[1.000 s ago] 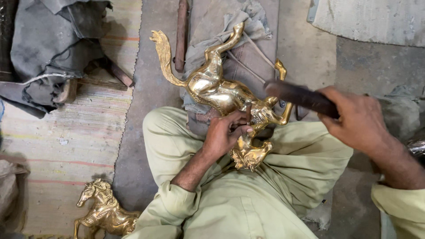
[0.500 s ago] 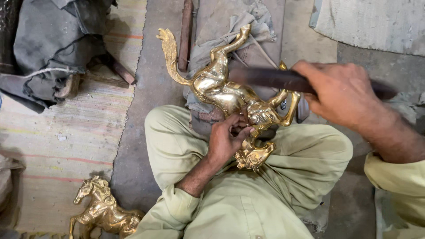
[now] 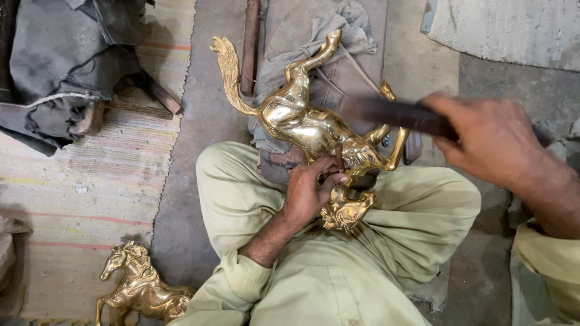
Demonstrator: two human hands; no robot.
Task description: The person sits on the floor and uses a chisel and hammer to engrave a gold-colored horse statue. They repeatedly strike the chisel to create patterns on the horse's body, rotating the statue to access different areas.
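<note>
Since half a second earlier, the right hand (image 3: 495,142) had swung its dark flat tool (image 3: 393,115) back toward the right and a little lower, its blurred tip now crossing just above the forelegs of the brass horse (image 3: 308,124).

Nearest the camera, the person sat cross-legged in pale green clothes, the horse's head (image 3: 347,211) resting in the lap. The left hand (image 3: 311,190) was curled tightly round the figure's neck, fingers (image 3: 332,178) closed and pressing it down so it would not shift. Beyond it, the body lay on its side over a worn grey cloth (image 3: 338,36), hind leg and tail pointing away. The right hand's fingers were wrapped shut round the tool's handle end.

By the look of it, the work was filing or striking the casting's surface mid-stroke; the next pass would call for a steady clamp at the neck and a controlled stroke clear of the thin legs.

Farther left, a second brass horse (image 3: 142,290) stood on the striped mat (image 3: 78,181), with a heap of dark fabric (image 3: 66,66) beyond.
</note>
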